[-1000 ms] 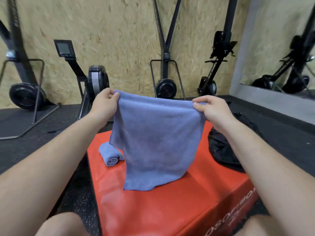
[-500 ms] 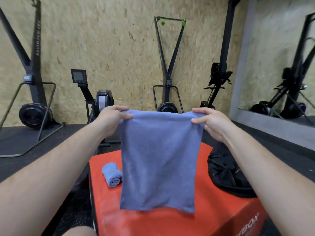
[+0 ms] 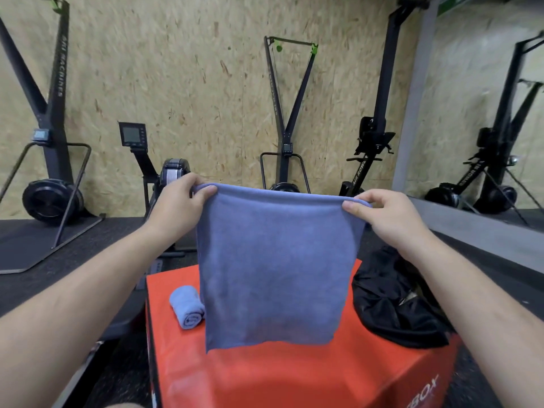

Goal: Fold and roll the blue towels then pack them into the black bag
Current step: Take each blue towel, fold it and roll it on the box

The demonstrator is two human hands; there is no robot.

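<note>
Your left hand (image 3: pixel 179 201) pinches the top left corner of a flat blue terry-cloth towel (image 3: pixel 273 266), thumb on the near face and fingers behind the cloth. Your right hand (image 3: pixel 382 213) pinches the top right corner the same way. Between the two hands the top edge is pulled nearly level, and the towel hangs straight down in front of you as a smooth rectangle. Its lower hem hangs in front of the red padded box (image 3: pixel 294 378); you cannot tell whether it brushes the box top. On that top, just beside the hanging cloth's lower left edge, lies a rolled blue towel (image 3: pixel 187 307), its spiral end turned toward you. At the box's right side sits the crumpled black fabric bag (image 3: pixel 391 313), partly hidden by your right forearm. Behind, black exercise machines (image 3: pixel 285 128) stand against a chipboard wall (image 3: pixel 191 83), with a framed mirror (image 3: pixel 471 83) to the right.
</note>
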